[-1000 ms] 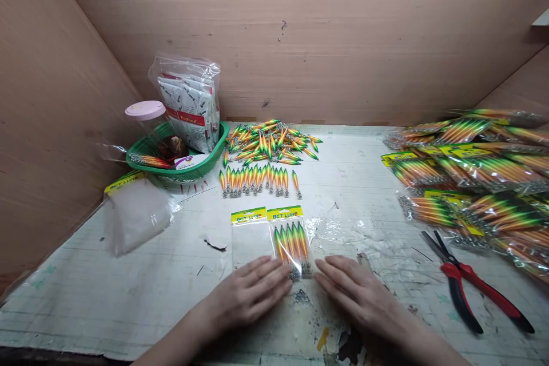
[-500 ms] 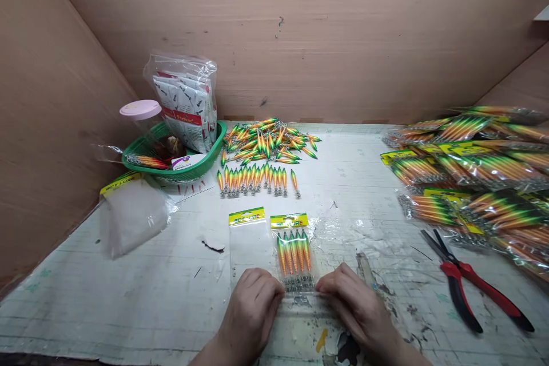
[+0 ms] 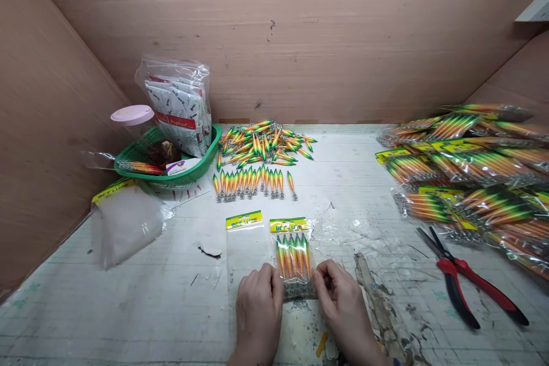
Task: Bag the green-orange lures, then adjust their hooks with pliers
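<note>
A small clear bag with a yellow header (image 3: 292, 254) lies on the white table, holding several orange-green fishing lures. My left hand (image 3: 258, 311) pinches its lower left edge and my right hand (image 3: 343, 303) pinches its lower right edge; both sets of fingers are curled closed on the bag's bottom. An empty bag with the same yellow header (image 3: 245, 240) lies just left of it, partly under my left hand. Beyond them a row of loose lures (image 3: 253, 182) is lined up, with a heap of lures (image 3: 263, 143) behind.
A green basket (image 3: 205, 159) with a packet bag and a pink-lidded jar stands at the back left. A stack of empty bags (image 3: 124, 223) lies left. Filled lure packs (image 3: 467, 171) pile up right, with red-handled pliers (image 3: 467, 283) in front. Board walls enclose three sides.
Both hands went from lying flat near the filled bag to pinching its bottom edge. The bag shifted a little toward me and the view tilted slightly.
</note>
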Motion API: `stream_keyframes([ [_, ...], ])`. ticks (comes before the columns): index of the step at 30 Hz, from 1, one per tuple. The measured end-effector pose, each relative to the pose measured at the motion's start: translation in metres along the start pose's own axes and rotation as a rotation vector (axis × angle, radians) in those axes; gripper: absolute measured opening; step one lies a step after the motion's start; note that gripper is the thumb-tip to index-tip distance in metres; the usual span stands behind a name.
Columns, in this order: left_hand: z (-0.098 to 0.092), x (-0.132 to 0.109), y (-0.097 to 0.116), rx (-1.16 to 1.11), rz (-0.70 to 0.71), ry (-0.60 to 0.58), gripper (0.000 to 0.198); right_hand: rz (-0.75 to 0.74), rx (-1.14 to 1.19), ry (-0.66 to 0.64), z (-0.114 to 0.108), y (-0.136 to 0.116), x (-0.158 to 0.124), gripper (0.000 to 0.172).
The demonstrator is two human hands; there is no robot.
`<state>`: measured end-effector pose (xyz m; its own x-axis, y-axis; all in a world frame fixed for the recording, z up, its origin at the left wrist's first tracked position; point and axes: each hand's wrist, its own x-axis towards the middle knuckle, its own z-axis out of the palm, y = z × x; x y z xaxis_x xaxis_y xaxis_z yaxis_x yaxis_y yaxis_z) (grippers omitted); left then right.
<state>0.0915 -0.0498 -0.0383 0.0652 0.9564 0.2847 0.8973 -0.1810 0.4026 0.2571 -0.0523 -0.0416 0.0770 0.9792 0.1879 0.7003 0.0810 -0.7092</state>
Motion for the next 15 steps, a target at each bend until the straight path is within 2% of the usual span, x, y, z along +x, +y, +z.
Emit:
stream_keyframes([
  [6, -0.008, 0.014, 0.009, 0.162, 0.038, 0.027, 0.027, 0.053, -0.019, 0.026, -0.001, -0.001, 0.007, 0.015],
  [11, -0.009, 0.016, 0.006, 0.261, 0.104, 0.114, 0.035, 0.009, 0.039, 0.058, 0.004, 0.006, 0.007, 0.03],
  [13, -0.006, 0.016, 0.003, 0.258, 0.122, 0.1, 0.036, 0.031, 0.199, 0.017, 0.008, 0.01, 0.006, 0.03],
  [15, -0.004, 0.014, -0.003, 0.249, 0.129, 0.102, 0.037, 0.064, 0.412, -0.088, 0.01, 0.012, 0.006, 0.03],
])
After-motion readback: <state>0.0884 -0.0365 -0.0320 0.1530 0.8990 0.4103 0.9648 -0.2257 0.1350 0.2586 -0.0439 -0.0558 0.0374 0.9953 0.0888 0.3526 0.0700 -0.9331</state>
